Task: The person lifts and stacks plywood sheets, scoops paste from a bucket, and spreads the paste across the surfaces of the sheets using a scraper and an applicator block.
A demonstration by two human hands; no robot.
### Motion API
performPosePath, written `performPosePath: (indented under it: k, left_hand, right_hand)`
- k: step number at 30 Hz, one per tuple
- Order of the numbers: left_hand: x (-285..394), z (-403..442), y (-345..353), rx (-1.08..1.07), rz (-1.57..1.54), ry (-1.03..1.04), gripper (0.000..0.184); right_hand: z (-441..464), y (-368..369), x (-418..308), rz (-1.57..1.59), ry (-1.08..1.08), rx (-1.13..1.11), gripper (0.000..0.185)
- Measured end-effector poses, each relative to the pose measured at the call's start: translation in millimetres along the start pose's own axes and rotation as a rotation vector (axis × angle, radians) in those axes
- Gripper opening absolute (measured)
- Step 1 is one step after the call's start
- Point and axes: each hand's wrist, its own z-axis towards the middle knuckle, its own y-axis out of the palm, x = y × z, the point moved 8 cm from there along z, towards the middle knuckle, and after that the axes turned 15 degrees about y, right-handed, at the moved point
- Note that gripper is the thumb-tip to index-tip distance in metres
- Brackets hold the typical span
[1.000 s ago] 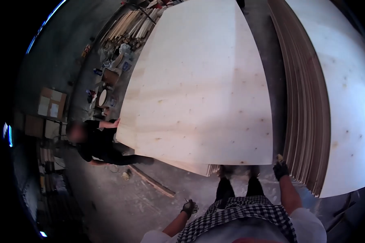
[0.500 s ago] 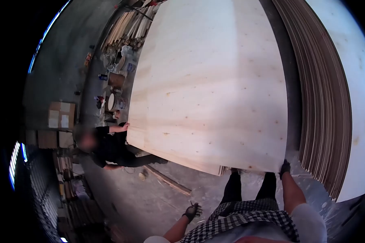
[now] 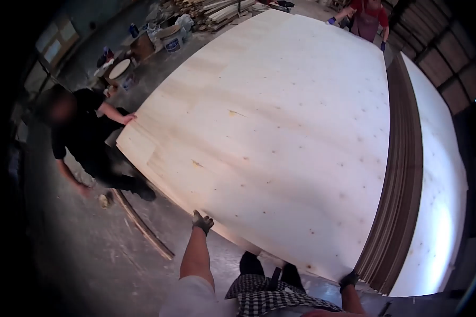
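A large pale plywood sheet [image 3: 269, 148] with small knots spreads out in front of me. My left hand [image 3: 202, 222], in a dark glove, is at its near edge, fingers curled at the rim. At the near right corner my right hand [image 3: 349, 280], also gloved, grips the sheet; part of its fingers is hidden. Another person in dark clothes [image 3: 87, 132] stands at the left with one hand on the sheet's left corner. At the far edge a person in a red top and apron [image 3: 367, 21] has gloved hands by the sheet.
To the right stands a tall stack of sheets [image 3: 394, 195], its layered edges showing, with a pale top face [image 3: 439, 211]. A long wood strip [image 3: 143, 224] lies on the floor at left. Buckets [image 3: 120, 70] and piled timber [image 3: 217, 13] are at the far left.
My left hand has risen from low beside me to the sheet's near edge. The view has turned, and the person at the far edge now shows. My right hand stays at the corner.
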Motion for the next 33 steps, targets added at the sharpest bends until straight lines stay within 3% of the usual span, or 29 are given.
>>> performPosePath:
  k: [1,4,6,9,12,13,15,17,18,19,20,21,22,28,33]
  left_hand:
    - [2,-36,56,-0.309,-0.181,-0.01,0.064]
    - [-6,-20,57,-0.405,-0.359,0.133,0.06]
    - [-4,-36,53,-0.261,-0.283,0.223,0.053]
    - [11,-81,65,-0.184,-0.065,0.297,0.049]
    - [18,-101,81,-0.164,-0.011,0.288,0.047]
    - [12,-107,77,-0.165,0.006,0.28,0.047]
    - [-16,-96,70,-0.259,-0.017,0.228,0.048]
    - [-56,-99,82,-0.472,-0.168,0.042,0.05]
    - [-74,-126,93,-0.582,-0.252,-0.112,0.051]
    - [-88,-146,99,-0.645,-0.247,-0.207,0.051]
    - [-100,-162,102,-0.676,-0.199,-0.254,0.05]
    - [-109,-175,105,-0.705,-0.138,-0.282,0.05]
    - [-117,-187,105,-0.727,-0.069,-0.295,0.049]
    - [-120,-228,90,-0.786,0.322,-0.174,0.047]
    - [-49,-275,89,-0.783,0.591,0.134,0.044]
  right_hand:
    - [-10,-9,-8,-0.106,-0.057,0.02,0.047]
    - [-30,-25,-33,-0.157,-0.146,0.071,0.04]
    - [-38,-24,-26,-0.081,-0.158,0.087,0.033]
    - [4,-34,-22,-0.27,-0.171,0.161,0.043]
    - [-27,-44,-34,-0.903,-0.448,0.454,0.039]
    - [-69,-60,-48,-0.812,-0.42,0.426,0.043]
    - [-21,-103,-42,-0.662,-0.268,0.331,0.049]
    - [-124,-146,-84,-0.4,-0.176,0.429,0.058]
    - [-75,-168,-81,-0.402,-0.228,0.403,0.059]
    - [-57,-190,-89,-0.545,-0.322,0.583,0.059]
    - [-75,-207,-96,-0.243,-0.27,0.514,0.059]
    - [-38,-220,-92,-0.243,-0.273,0.5,0.058]
    - [-67,-229,-107,-0.39,-0.188,0.467,0.055]
    - [-39,-246,-81,-0.136,-0.163,0.472,0.047]
    - [58,-152,12,-0.098,-0.001,0.222,0.05]
